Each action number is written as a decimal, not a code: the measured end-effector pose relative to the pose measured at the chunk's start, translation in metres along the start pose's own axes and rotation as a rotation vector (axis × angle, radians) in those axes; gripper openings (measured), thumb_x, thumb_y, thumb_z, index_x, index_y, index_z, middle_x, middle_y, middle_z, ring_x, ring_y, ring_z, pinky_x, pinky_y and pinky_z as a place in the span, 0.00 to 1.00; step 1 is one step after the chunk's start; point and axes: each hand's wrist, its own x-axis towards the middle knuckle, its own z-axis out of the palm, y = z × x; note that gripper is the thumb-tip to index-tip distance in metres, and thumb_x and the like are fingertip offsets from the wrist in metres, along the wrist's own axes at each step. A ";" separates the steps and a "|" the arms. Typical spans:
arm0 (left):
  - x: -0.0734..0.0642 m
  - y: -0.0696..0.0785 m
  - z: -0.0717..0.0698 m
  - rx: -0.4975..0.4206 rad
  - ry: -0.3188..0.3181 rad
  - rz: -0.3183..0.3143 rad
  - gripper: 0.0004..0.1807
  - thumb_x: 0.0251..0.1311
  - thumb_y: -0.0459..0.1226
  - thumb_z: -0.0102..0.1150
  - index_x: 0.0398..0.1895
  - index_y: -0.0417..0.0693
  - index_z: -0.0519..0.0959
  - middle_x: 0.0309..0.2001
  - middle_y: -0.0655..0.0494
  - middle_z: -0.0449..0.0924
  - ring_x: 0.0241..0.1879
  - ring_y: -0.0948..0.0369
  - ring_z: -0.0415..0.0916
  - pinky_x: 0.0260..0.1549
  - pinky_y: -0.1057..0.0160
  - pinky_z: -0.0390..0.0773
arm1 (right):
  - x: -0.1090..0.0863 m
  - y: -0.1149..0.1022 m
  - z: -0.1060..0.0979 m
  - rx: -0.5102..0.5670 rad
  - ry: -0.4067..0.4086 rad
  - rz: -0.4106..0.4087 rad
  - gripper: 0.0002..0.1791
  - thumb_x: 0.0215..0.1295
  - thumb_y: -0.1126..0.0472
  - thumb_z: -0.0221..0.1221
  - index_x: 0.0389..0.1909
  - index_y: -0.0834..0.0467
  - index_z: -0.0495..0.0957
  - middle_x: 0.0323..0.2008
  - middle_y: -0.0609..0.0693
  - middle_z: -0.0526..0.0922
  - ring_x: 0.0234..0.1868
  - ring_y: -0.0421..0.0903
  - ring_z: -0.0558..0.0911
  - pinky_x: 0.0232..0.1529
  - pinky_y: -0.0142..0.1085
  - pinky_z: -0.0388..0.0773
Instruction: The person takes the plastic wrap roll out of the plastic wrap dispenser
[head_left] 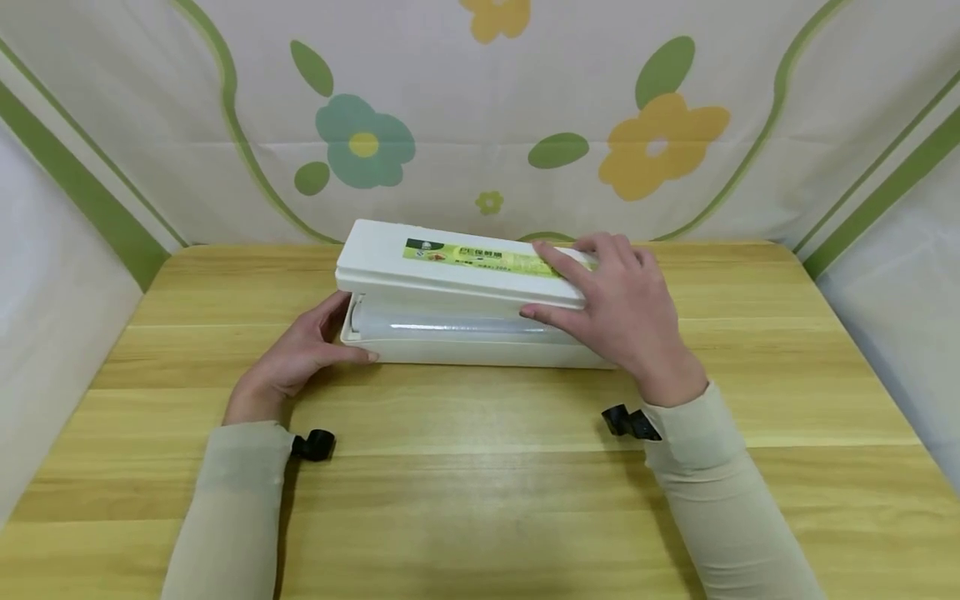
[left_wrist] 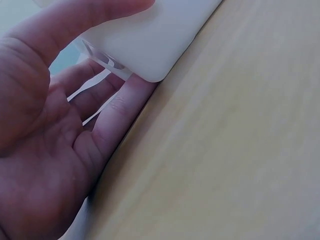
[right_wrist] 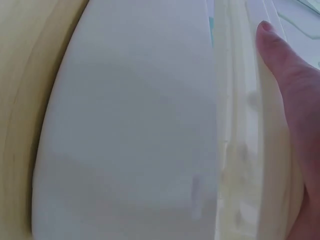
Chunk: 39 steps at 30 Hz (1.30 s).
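Note:
A long white cling film box (head_left: 480, 353) sits on the wooden table, its lid (head_left: 450, 275) raised at the left and slanting down to the right. Under the lid a shiny roll of film (head_left: 450, 324) shows inside. My right hand (head_left: 630, 308) grips the lid's right part, thumb on the near edge and fingers over the top. At the box's left end my left hand (head_left: 296, 354) holds the base, with its thumb on the front wall and fingers behind the end. In the right wrist view, a gap runs between the box wall (right_wrist: 125, 120) and the lid.
The wooden table (head_left: 465, 500) extends in front of the box and to both sides. A flowered cloth (head_left: 480, 108) hangs behind the table's back edge. Black wrist mounts (head_left: 318, 445) stick out from both sleeves.

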 end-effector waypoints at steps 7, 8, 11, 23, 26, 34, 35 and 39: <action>0.001 -0.002 0.001 -0.025 0.004 -0.007 0.57 0.55 0.27 0.80 0.84 0.69 0.62 0.80 0.63 0.62 0.79 0.60 0.56 0.78 0.61 0.58 | -0.007 0.020 -0.004 0.015 -0.006 0.061 0.44 0.53 0.28 0.74 0.70 0.42 0.80 0.55 0.62 0.84 0.57 0.63 0.82 0.53 0.64 0.78; 0.001 -0.003 0.001 -0.028 0.002 -0.005 0.56 0.55 0.27 0.80 0.84 0.69 0.63 0.80 0.62 0.63 0.78 0.60 0.57 0.75 0.65 0.61 | -0.009 0.025 -0.006 0.016 -0.011 0.077 0.44 0.53 0.29 0.74 0.69 0.43 0.81 0.55 0.62 0.84 0.57 0.64 0.82 0.53 0.64 0.78; 0.001 -0.003 0.001 -0.033 0.002 -0.001 0.56 0.54 0.26 0.79 0.84 0.68 0.64 0.78 0.62 0.65 0.77 0.61 0.58 0.69 0.74 0.65 | -0.018 0.042 -0.010 0.036 -0.044 0.160 0.42 0.54 0.31 0.75 0.69 0.42 0.81 0.57 0.62 0.83 0.57 0.66 0.81 0.54 0.66 0.76; -0.004 -0.003 -0.001 -0.022 -0.004 -0.002 0.57 0.55 0.27 0.79 0.84 0.69 0.62 0.78 0.62 0.64 0.77 0.61 0.57 0.66 0.78 0.65 | -0.061 0.106 -0.015 0.067 -0.176 0.394 0.39 0.60 0.38 0.76 0.71 0.42 0.78 0.61 0.65 0.79 0.62 0.67 0.75 0.60 0.69 0.63; -0.004 -0.003 -0.001 -0.021 -0.003 0.000 0.57 0.55 0.27 0.79 0.84 0.69 0.62 0.78 0.61 0.64 0.77 0.61 0.57 0.66 0.77 0.66 | -0.068 0.117 -0.015 0.060 -0.190 0.419 0.39 0.62 0.38 0.74 0.72 0.43 0.77 0.61 0.68 0.78 0.63 0.69 0.73 0.60 0.70 0.62; -0.002 -0.004 -0.001 -0.020 -0.002 -0.002 0.56 0.55 0.27 0.79 0.84 0.68 0.62 0.78 0.62 0.64 0.77 0.61 0.57 0.67 0.77 0.65 | -0.082 0.135 -0.011 0.105 -0.266 0.411 0.39 0.60 0.36 0.76 0.70 0.45 0.80 0.61 0.69 0.78 0.63 0.71 0.71 0.60 0.71 0.58; -0.002 -0.004 -0.002 -0.020 -0.001 -0.003 0.56 0.55 0.27 0.79 0.84 0.68 0.62 0.78 0.62 0.64 0.77 0.61 0.57 0.67 0.77 0.65 | -0.084 0.136 -0.010 0.115 -0.279 0.406 0.39 0.58 0.37 0.77 0.70 0.45 0.80 0.61 0.69 0.78 0.63 0.71 0.70 0.60 0.72 0.58; -0.002 -0.004 -0.002 -0.021 0.001 -0.004 0.57 0.55 0.27 0.79 0.84 0.68 0.62 0.78 0.62 0.64 0.77 0.61 0.57 0.66 0.77 0.65 | -0.087 0.139 -0.007 0.174 -0.330 0.401 0.39 0.58 0.41 0.79 0.70 0.47 0.80 0.62 0.69 0.76 0.63 0.72 0.69 0.59 0.73 0.58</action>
